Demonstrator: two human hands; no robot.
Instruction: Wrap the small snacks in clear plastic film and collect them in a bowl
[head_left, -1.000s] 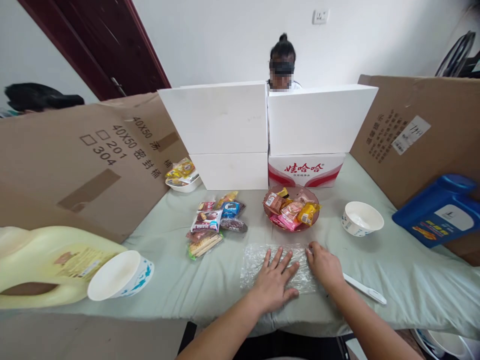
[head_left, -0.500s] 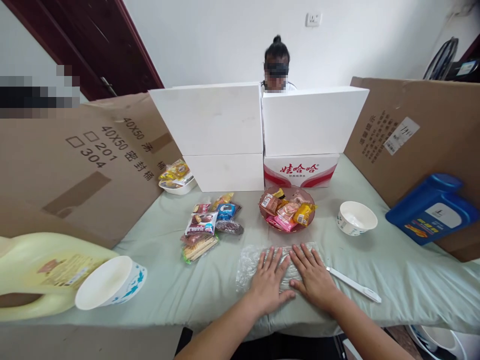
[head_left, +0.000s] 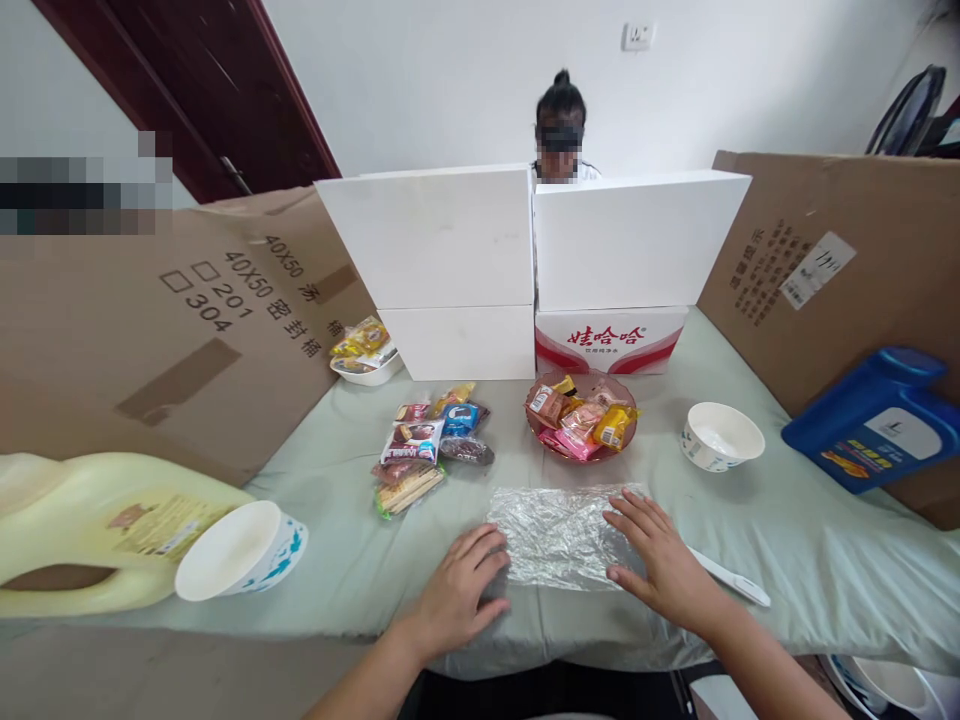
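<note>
A table (head_left: pixel 787 520) under a pale green cloth is fenced by brown cardboard sheets (head_left: pixel 150 330) on the left and right and by white boxes (head_left: pixel 435 235) at the far side, with a person (head_left: pixel 561 125) seated beyond them. A yellow jug (head_left: pixel 82 525) lies at the near left, a white bowl (head_left: pixel 236 550) tipped against it; a blue jug (head_left: pixel 874 420) leans at the right. Mid-table sit a pile of snack packets (head_left: pixel 427 445), a reddish dish (head_left: pixel 628 432) of wrapped sweets and a second white bowl (head_left: pixel 721 436).

The crinkled clear plastic sheet (head_left: pixel 559 530) lies flat near the table's front edge. The left hand (head_left: pixel 457 595), open with loosely curled fingers, touches the sheet's left edge. The right hand (head_left: pixel 660 565), open and palm down, presses the sheet's right part. A white knife (head_left: pixel 731 578) lies just right of that hand.
</note>
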